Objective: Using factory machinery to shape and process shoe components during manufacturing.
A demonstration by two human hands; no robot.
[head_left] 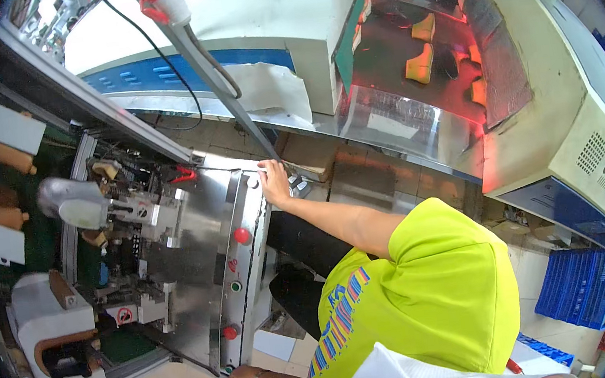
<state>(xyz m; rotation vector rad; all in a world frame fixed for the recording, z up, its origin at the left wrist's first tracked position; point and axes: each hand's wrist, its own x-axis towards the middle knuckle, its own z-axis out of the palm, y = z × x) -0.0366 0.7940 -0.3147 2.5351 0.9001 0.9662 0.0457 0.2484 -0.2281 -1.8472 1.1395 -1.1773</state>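
My right hand (274,181) grips the upper corner of a steel shoe-making machine's front panel (195,231), right where a slanted grey rod (219,79) meets it. My left hand (242,377) curls around the panel's lower corner, its fingers partly hidden under the edge. Both forearms reach out from my yellow shirt (434,293). The panel carries two red buttons (241,235) and a green one (236,286). A silver-grey shoe last (69,204) sits clamped in the machine, well left of my hands.
Left of the machine, a green conveyor (43,233) carries white trays (49,322) holding brown shoe parts. At the back is a red-lit heating tunnel (407,57) with yellow shoes (420,63). A blue crate (582,288) stands on the tiled floor at the right. A red plug (161,0) hangs at the top.
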